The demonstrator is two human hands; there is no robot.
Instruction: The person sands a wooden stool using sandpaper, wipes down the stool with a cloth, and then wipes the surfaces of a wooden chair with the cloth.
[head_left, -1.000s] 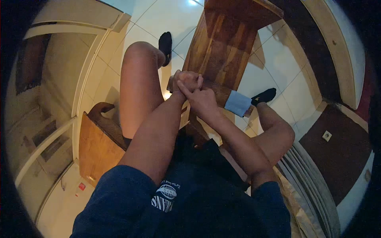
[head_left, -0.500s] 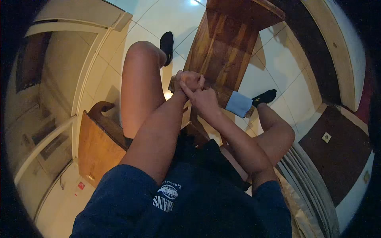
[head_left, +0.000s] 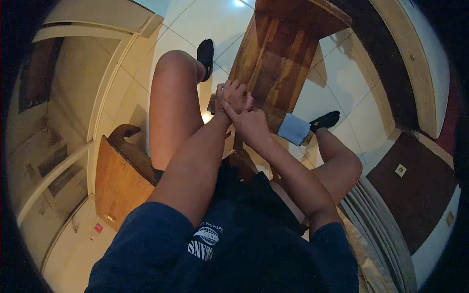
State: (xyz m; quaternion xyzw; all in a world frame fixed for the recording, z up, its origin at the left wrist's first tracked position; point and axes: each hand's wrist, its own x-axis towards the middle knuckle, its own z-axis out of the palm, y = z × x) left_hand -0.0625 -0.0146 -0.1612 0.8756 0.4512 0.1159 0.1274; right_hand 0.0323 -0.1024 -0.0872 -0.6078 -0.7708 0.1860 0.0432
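Observation:
My left hand (head_left: 236, 96) is held out over the near end of a wooden bench, back of the hand up and fingers partly stretched, with nothing visible in it. My right hand (head_left: 251, 126) grips the left wrist from the right side. Its thumb lies across the top of the wrist; the fingers underneath are mostly hidden. Just to the right of the hands, a folded light blue cloth (head_left: 293, 129) lies on the end of the wooden bench (head_left: 273, 58).
My knees are spread either side of the bench, with black-socked feet (head_left: 205, 58) on the tiled floor (head_left: 183, 24). A curved wooden chair part (head_left: 122, 178) is at left, beside a glass-panelled door or cabinet (head_left: 73, 93). Grey curtain-like fabric (head_left: 386, 229) hangs at right.
The fingers of my left hand were curled in and have now straightened out, away from me. My right hand keeps its hold on the wrist.

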